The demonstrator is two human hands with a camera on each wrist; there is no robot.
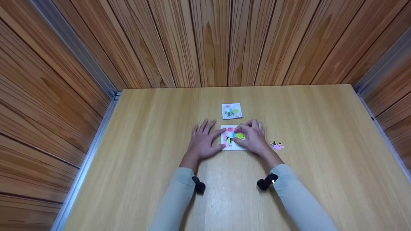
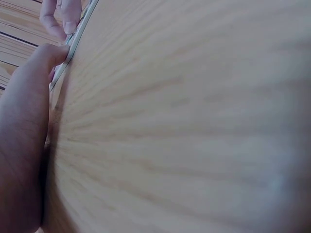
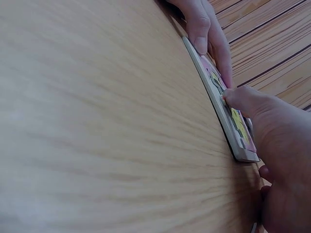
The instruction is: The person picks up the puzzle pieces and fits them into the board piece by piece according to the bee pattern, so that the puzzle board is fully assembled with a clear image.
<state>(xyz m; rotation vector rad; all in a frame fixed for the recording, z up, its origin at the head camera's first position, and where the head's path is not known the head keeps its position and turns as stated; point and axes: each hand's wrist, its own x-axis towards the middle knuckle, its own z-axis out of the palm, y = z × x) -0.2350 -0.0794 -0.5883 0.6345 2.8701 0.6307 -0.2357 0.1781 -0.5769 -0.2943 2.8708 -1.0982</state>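
Observation:
A small jigsaw puzzle (image 1: 233, 148) with a cartoon bee lies flat in its white-rimmed tray on the table. My left hand (image 1: 203, 142) rests at its left side, fingers spread, with thumb and index finger on the tray's left edge. Over the right half, my right hand (image 1: 255, 137) curls thumb and index finger down at a puzzle piece (image 3: 224, 98) in the middle of the picture. A yellow-green part (image 1: 240, 136) of the picture shows between those fingertips. In the right wrist view, the right thumb (image 3: 245, 100) is against the puzzle's surface. The right hand partly hides the puzzle.
Beyond the tray lies a square picture card (image 1: 231, 111) with the same bee. A few loose pink, black and yellow pieces (image 1: 277, 145) lie together just right of the right wrist. Wood-panelled walls (image 1: 212, 45) enclose the table (image 1: 154, 128) at the back and sides.

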